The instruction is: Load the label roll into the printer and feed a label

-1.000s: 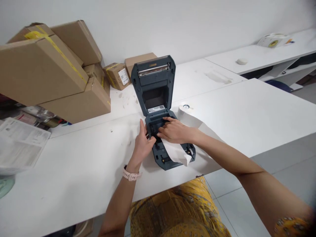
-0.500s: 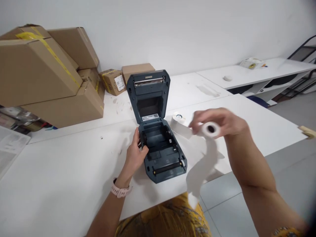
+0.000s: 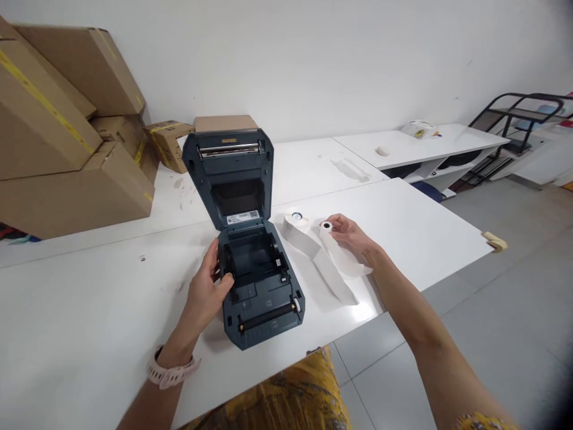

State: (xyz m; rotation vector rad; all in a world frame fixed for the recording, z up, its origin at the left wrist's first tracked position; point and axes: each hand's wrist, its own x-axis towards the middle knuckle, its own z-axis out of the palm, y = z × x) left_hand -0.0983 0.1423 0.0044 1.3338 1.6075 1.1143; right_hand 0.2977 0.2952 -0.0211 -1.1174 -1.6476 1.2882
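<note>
Left hand (image 3: 206, 291) grips the open label printer (image 3: 250, 280); right hand (image 3: 351, 233) pinches the paper roll (image 3: 329, 234) resting on the tabletop (image 3: 89, 322).

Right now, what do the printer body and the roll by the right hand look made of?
Printer: looks like moulded plastic, matte dark grey-blue, with sharp formed ribs inside the open bay. Small roll: thin white paper or label stock, its loose tail lying curled on the white table; the core's material is unclear.

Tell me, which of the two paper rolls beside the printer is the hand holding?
The right hand holds the nearer, thinner roll with the dark core and a loose trailing strip. The fatter roll stands apart, closer to the printer.
</note>
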